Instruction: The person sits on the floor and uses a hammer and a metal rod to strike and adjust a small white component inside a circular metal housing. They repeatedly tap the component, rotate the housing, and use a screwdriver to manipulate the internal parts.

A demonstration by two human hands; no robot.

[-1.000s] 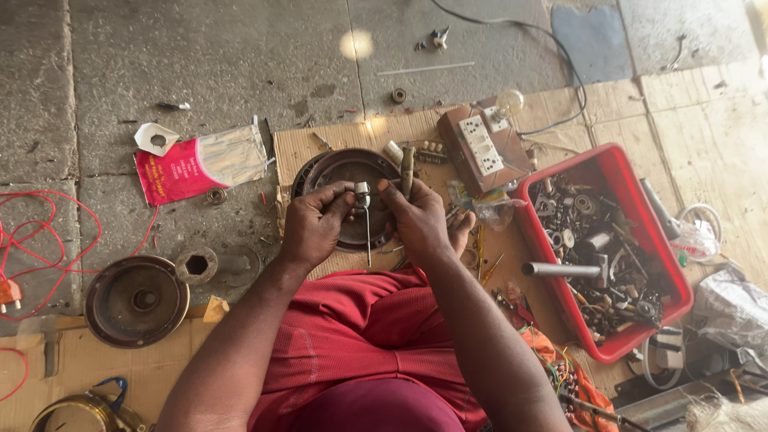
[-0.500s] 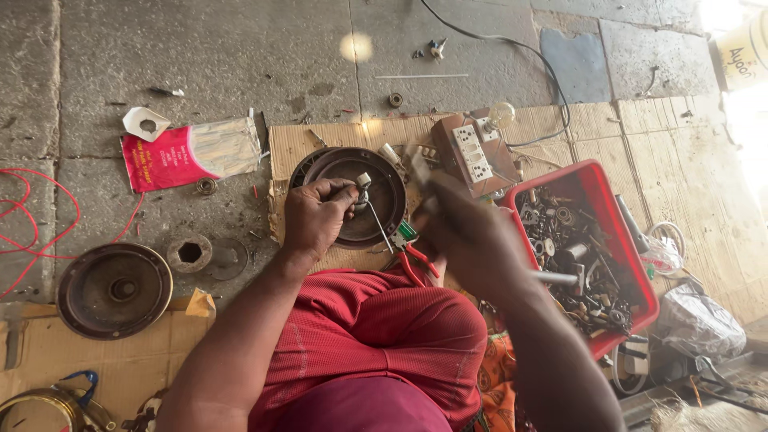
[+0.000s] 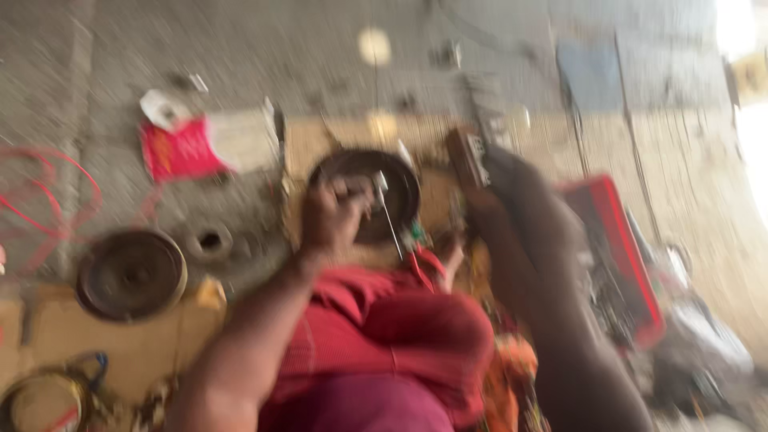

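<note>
The view is heavily blurred by motion. My left hand [image 3: 334, 214] is closed on a small metal part with a thin rod [image 3: 389, 214] hanging from it, held over a dark round metal disc [image 3: 364, 192] on a wooden board. My right hand [image 3: 524, 204] is raised to the right, over the space between a small brown box-shaped device [image 3: 466, 157] and a red plastic tray [image 3: 620, 256]; the blur hides whether it holds anything. My red-clothed knees fill the lower middle.
A red and white packet [image 3: 186, 148] lies at the upper left on the concrete floor. Another dark round disc [image 3: 132, 274] sits at the left, a small ring [image 3: 210, 238] beside it. Red wire [image 3: 48, 204] loops at the far left.
My right hand left the small part and swung right toward the red tray. My left hand stays on the rod part. The camera has moved, blurring the view.
</note>
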